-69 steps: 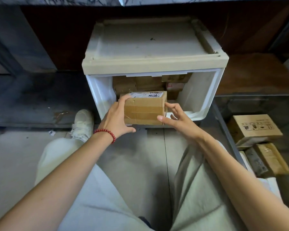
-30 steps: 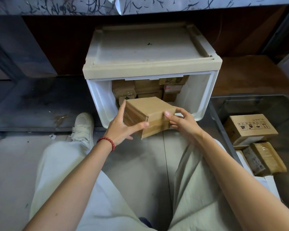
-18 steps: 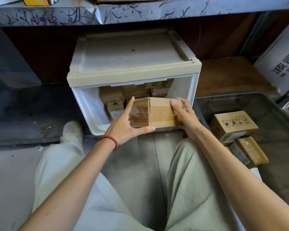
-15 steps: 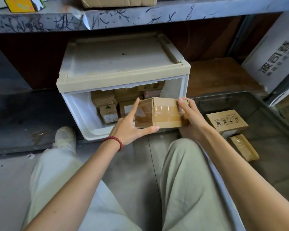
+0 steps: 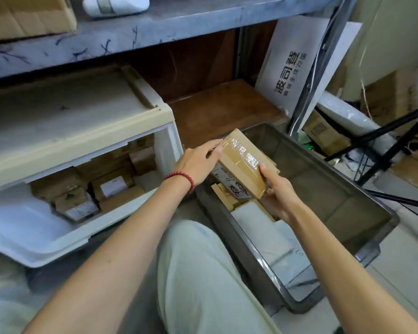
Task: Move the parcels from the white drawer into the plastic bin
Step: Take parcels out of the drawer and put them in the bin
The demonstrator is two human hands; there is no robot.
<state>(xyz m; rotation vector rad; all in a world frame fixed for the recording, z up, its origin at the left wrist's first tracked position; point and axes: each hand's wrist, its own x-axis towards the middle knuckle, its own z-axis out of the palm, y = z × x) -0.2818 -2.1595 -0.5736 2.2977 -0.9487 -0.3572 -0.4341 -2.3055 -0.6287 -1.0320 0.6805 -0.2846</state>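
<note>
Two-handed grip on taped brown cardboard parcel [image 5: 241, 165] over grey plastic bin [image 5: 328, 189]: left hand [image 5: 198, 162] at far end, right hand [image 5: 279, 191] at near corner.

The parcel [image 5: 241, 165] is matt brown cardboard banded with glossy clear tape that catches the light, and it has a printed paper label on its side. The white drawer [image 5: 22, 225] is smooth plastic with a soft sheen. The cabinet top [image 5: 58, 112] above it is cream plastic, matt and scuffed. The boxes [image 5: 106, 189] inside are plain cardboard with paper labels. The plastic bin [image 5: 323, 179] has smooth, dark, half-clear walls. A grey mailer [image 5: 258, 227] of slick film lies along its near left edge. The bracelet [image 5: 182, 176] is made of glossy red beads, and the trousers [image 5: 198, 273] are pale matt cloth.
</note>
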